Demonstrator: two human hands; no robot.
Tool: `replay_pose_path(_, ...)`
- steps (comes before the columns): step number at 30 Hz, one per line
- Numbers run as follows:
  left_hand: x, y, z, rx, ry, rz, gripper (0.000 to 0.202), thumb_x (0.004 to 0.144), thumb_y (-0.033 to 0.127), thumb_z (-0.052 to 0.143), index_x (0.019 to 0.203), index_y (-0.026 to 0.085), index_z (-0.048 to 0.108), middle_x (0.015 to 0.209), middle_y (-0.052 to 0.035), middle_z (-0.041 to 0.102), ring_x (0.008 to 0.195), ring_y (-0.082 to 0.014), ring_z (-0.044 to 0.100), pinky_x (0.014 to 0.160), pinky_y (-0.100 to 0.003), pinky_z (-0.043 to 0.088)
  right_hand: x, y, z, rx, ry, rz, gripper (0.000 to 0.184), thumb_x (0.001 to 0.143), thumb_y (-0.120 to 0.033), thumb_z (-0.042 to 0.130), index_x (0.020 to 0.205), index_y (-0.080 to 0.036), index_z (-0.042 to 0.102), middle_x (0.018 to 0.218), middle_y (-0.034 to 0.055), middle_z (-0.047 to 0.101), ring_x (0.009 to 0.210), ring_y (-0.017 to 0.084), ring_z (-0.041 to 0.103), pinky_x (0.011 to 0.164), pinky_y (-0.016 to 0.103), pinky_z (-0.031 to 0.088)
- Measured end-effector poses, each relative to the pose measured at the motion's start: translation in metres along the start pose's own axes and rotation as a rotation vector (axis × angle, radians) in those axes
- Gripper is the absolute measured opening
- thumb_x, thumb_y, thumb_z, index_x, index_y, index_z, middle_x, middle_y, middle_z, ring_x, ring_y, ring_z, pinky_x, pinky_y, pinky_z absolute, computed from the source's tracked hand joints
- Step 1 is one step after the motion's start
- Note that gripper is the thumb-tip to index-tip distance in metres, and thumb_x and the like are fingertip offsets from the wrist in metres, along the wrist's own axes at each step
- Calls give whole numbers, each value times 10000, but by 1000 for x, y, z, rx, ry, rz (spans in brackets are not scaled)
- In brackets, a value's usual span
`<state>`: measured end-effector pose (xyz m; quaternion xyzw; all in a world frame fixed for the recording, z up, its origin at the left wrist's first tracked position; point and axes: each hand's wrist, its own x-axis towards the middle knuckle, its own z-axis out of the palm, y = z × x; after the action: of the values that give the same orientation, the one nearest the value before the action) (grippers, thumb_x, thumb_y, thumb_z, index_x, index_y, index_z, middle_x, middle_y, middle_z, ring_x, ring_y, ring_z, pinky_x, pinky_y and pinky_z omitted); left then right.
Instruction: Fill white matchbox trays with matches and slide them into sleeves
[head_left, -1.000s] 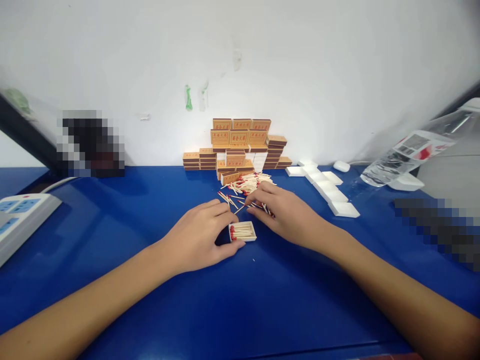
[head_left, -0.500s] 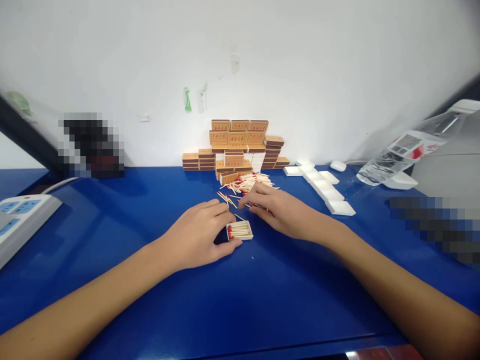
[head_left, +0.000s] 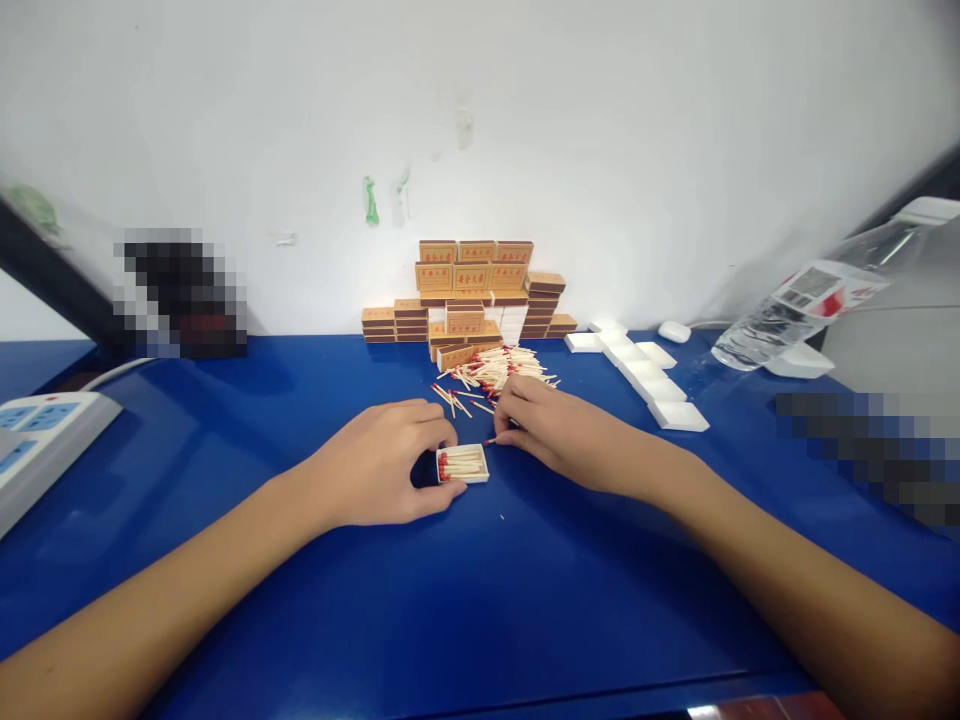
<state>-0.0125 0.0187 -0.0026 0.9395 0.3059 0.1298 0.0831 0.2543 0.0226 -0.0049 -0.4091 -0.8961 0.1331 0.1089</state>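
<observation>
A small white matchbox tray (head_left: pixel 484 476) lies on the blue table, with several red-tipped matches (head_left: pixel 463 463) in it, heads to the left. My left hand (head_left: pixel 390 460) grips the tray from its left side, thumb at the near edge and fingers at the far edge. Just right of the tray, my right hand (head_left: pixel 555 425) pinches a match (head_left: pixel 490 441) whose red head points left toward the tray. Behind my right hand is a heap of loose matches (head_left: pixel 502 368), with a few more matches (head_left: pixel 452 399) scattered to its left.
Brown matchboxes (head_left: pixel 470 277) stand stacked against the wall behind the heap. White trays (head_left: pixel 651 382) lie in a row at the right, near a tilted plastic bottle (head_left: pixel 802 300) and a white earbud case (head_left: pixel 674 331). A power strip (head_left: pixel 56 440) sits at the left edge.
My left hand has shifted slightly left with the tray. My right hand has drawn back from the scattered matches, toward me, and a match now shows between its fingertips.
</observation>
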Motion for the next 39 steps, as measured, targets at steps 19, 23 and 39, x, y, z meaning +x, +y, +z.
replay_pose_path(19,-1,4,5,179,9,41,332,931,489,686,898,158,693,897,-61,708,864,-261,706,787,-410,564,79,-33,11,-168,71,363,312,980,-441,661,792,-194,693,835,87,735,745,214,650,619,327,404)
replay_pose_path(23,-1,3,5,202,-1,56,353,943,499,670,896,150,700,879,-61,707,852,-260,710,763,-399,556,85,-38,13,-193,-8,368,256,1028,-329,621,852,-175,723,913,110,769,796,227,697,651,325,441)
replay_pose_path(39,-1,4,5,209,-27,19,336,957,508,650,944,174,683,882,-28,689,835,-236,685,725,-380,504,9,-30,-13,-241,-129,337,190,1082,-231,521,978,-151,659,1030,130,729,886,234,696,755,328,475)
